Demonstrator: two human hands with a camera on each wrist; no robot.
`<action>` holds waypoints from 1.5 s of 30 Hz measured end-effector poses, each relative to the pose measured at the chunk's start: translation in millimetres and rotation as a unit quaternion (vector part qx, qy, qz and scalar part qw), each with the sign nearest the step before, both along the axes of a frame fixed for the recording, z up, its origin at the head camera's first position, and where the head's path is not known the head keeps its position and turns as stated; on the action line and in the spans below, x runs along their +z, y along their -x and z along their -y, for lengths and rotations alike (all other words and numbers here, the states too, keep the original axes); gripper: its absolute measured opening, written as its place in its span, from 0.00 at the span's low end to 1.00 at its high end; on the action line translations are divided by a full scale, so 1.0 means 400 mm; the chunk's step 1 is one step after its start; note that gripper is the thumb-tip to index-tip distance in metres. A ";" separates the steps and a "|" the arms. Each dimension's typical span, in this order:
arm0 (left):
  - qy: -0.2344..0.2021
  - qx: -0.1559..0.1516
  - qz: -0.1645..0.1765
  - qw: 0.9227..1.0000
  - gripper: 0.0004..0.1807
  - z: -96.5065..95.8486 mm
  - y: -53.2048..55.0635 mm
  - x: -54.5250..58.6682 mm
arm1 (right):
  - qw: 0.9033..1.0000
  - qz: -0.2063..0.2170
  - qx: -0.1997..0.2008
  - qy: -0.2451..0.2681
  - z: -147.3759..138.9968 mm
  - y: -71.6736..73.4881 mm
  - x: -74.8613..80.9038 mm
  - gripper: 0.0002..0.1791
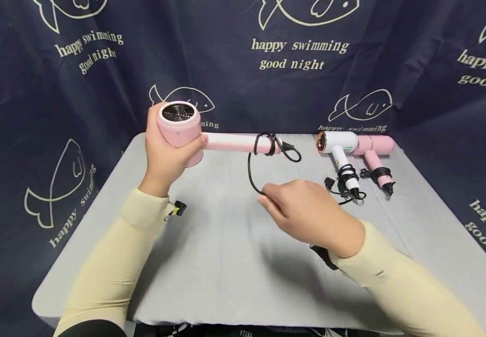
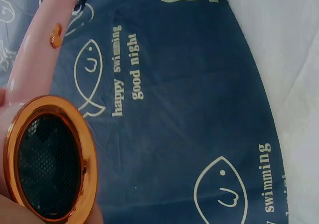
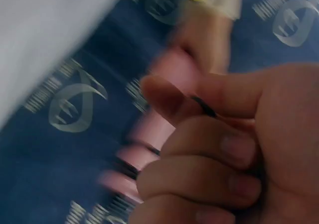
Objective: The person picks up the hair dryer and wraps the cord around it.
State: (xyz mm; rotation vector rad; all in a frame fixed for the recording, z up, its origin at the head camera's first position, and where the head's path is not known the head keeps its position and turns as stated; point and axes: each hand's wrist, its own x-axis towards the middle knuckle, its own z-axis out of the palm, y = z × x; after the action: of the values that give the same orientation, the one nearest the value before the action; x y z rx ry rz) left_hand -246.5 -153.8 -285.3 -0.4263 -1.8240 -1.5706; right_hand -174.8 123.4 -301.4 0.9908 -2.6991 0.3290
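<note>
My left hand (image 1: pixel 160 150) grips a pink hair dryer (image 1: pixel 234 142) round its barrel, above the left part of the table. Its handle points right, and the barrel's round grille faces up. In the left wrist view an orange-gold ring (image 2: pixel 89 169) circles the dark mesh at one barrel end. Black power cord (image 1: pixel 250 168) is wound round the handle's far end, and a length runs down to my right hand (image 1: pixel 306 210). That hand's fingers are curled round the cord, which also shows between thumb and finger in the blurred right wrist view. The plug is not visible.
A white hair dryer (image 1: pixel 337 142) and another pink hair dryer (image 1: pixel 375 146) lie side by side at the table's back right, cords wrapped round their handles. The grey-covered table (image 1: pixel 226 281) backs onto a dark blue curtain (image 1: pixel 234 75) with fish drawings.
</note>
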 end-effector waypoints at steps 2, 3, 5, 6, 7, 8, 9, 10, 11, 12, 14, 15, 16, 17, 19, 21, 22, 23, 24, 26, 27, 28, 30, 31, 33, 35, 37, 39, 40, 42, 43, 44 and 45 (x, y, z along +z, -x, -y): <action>0.010 -0.004 0.008 1.000 0.40 -0.001 0.002 -0.011 | 0.999 -0.030 0.015 0.021 -0.014 -0.006 0.032 0.16; 0.017 -0.007 0.013 1.000 0.40 -0.002 0.004 -0.015 | 0.998 -0.045 0.022 0.032 -0.022 -0.006 0.046 0.13; 0.034 -0.020 0.016 0.999 0.40 -0.004 0.006 -0.021 | 0.995 -0.076 0.040 0.058 -0.039 0.002 0.065 0.05; 0.044 -0.027 0.013 0.999 0.40 -0.006 0.006 -0.023 | 0.991 -0.095 0.051 0.074 -0.047 0.010 0.071 0.03; 0.054 -0.034 0.011 0.998 0.40 -0.008 0.006 -0.024 | 0.987 -0.111 0.061 0.096 -0.055 0.019 0.075 0.02; 0.063 -0.045 0.007 0.997 0.40 -0.009 0.006 -0.024 | 0.982 -0.125 0.070 0.121 -0.061 0.030 0.077 0.03; 0.070 -0.055 0.002 0.996 0.41 -0.011 0.005 -0.023 | 0.976 -0.134 0.079 0.149 -0.067 0.043 0.079 0.04; 0.073 -0.069 -0.003 0.995 0.41 -0.012 0.004 -0.022 | 0.970 -0.142 0.086 0.179 -0.073 0.058 0.079 0.05; 0.073 -0.082 -0.008 0.994 0.41 -0.013 0.002 -0.020 | 0.962 -0.147 0.091 0.210 -0.079 0.073 0.078 0.06; 0.069 -0.095 -0.011 0.993 0.41 -0.014 0.002 -0.018 | 0.955 -0.148 0.093 0.239 -0.084 0.089 0.076 0.06; 0.058 -0.115 -0.018 0.991 0.40 -0.014 0.002 -0.015 | 0.945 -0.142 0.089 0.280 -0.095 0.121 0.071 0.06; 0.051 -0.121 -0.021 0.991 0.40 -0.014 0.002 -0.014 | 0.942 -0.138 0.085 0.293 -0.100 0.136 0.068 0.06; 0.042 -0.127 -0.024 0.991 0.39 -0.012 0.003 -0.013 | 0.941 -0.132 0.079 0.302 -0.105 0.147 0.065 0.05; 0.032 -0.131 -0.026 0.991 0.39 -0.010 0.006 -0.015 | 0.941 -0.127 0.073 0.306 -0.109 0.158 0.063 0.04; 0.014 -0.136 -0.025 0.990 0.40 -0.001 0.014 -0.021 | 0.943 -0.113 0.057 0.307 -0.113 0.176 0.055 0.03; -0.008 -0.141 -0.016 0.990 0.40 0.008 0.022 -0.027 | 0.946 -0.092 0.036 0.308 -0.114 0.192 0.044 0.03; -0.018 -0.144 -0.010 0.989 0.41 0.012 0.026 -0.031 | 0.949 -0.076 0.026 0.306 -0.115 0.200 0.037 0.04; -0.028 -0.147 -0.005 0.989 0.41 0.016 0.030 -0.035 | 0.952 -0.059 0.020 0.300 -0.116 0.209 0.028 0.06; -0.037 -0.149 -0.001 0.988 0.42 0.018 0.032 -0.037 | 0.956 -0.040 0.014 0.291 -0.116 0.218 0.018 0.07; -0.052 -0.149 0.002 0.987 0.42 0.020 0.033 -0.041 | 0.965 -0.002 0.018 0.262 -0.116 0.237 -0.004 0.09; -0.056 -0.145 0.003 0.988 0.42 0.020 0.033 -0.042 | 0.970 0.010 0.020 0.244 -0.114 0.243 -0.016 0.10; -0.062 -0.140 0.002 0.988 0.42 0.019 0.033 -0.042 | 0.971 0.031 0.023 0.235 -0.111 0.245 -0.028 0.12; -0.067 -0.127 -0.007 0.990 0.42 0.020 0.035 -0.044 | 0.973 0.083 0.020 0.212 -0.098 0.248 -0.047 0.14; -0.071 -0.119 -0.011 0.990 0.41 0.021 0.037 -0.043 | 0.972 0.105 0.021 0.207 -0.091 0.248 -0.055 0.15; -0.082 -0.101 -0.014 0.991 0.41 0.021 0.038 -0.040 | 0.969 0.159 0.021 0.190 -0.075 0.241 -0.063 0.18; -0.106 -0.092 -0.022 0.990 0.40 0.020 0.035 -0.034 | 0.961 0.218 0.024 0.169 -0.060 0.235 -0.066 0.17; -0.135 -0.079 -0.031 0.987 0.39 0.017 0.025 -0.023 | 0.955 0.257 0.040 0.141 -0.051 0.224 -0.065 0.13; -0.166 -0.067 -0.046 0.983 0.37 0.013 0.010 -0.008 | 0.951 0.289 0.049 0.103 -0.042 0.207 -0.063 0.10; -0.179 -0.061 -0.054 0.980 0.37 0.011 0.002 0.000 | 0.948 0.302 0.054 0.084 -0.038 0.197 -0.060 0.10; -0.194 -0.047 -0.071 0.977 0.37 0.009 -0.011 0.014 | 0.946 0.312 0.068 0.050 -0.030 0.174 -0.053 0.09; -0.202 -0.041 -0.077 0.975 0.36 0.008 -0.018 0.020 | 0.948 0.306 0.077 0.036 -0.027 0.160 -0.048 0.09; -0.204 -0.035 -0.081 0.975 0.36 0.008 -0.022 0.024 | 0.951 0.295 0.085 0.026 -0.025 0.146 -0.041 0.09; -0.205 -0.029 -0.085 0.975 0.36 0.008 -0.025 0.027 | 0.955 0.281 0.091 0.018 -0.023 0.131 -0.033 0.10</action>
State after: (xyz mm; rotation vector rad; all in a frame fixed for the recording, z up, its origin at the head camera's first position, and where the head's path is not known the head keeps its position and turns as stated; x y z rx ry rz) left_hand -236.4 -157.1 -274.7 -0.4069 -1.3261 -1.8350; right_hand -227.2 132.6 -314.8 1.3021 -3.0754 0.8043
